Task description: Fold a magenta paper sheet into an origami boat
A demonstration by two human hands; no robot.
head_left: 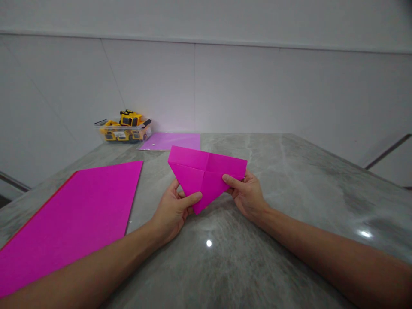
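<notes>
One folded pink paper (203, 177) is held over the grey table (273, 270): the left hand (174, 207) pinches near its lower tip, the right hand (248, 194) its right side. Uneven pulling (it looks thin from here) could buckle it.

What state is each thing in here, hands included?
Folded magenta paper: creased, held up, point downward.
Left hand: gripping the paper near its lower point.
Right hand: gripping its right side, thumb on front.
Large magenta sheet: flat, unfolded.
Purple sheet: flat, near the wall.
Clear box: uncovered, filled.
Yellow toy vehicles: piled above the rim.
</notes>
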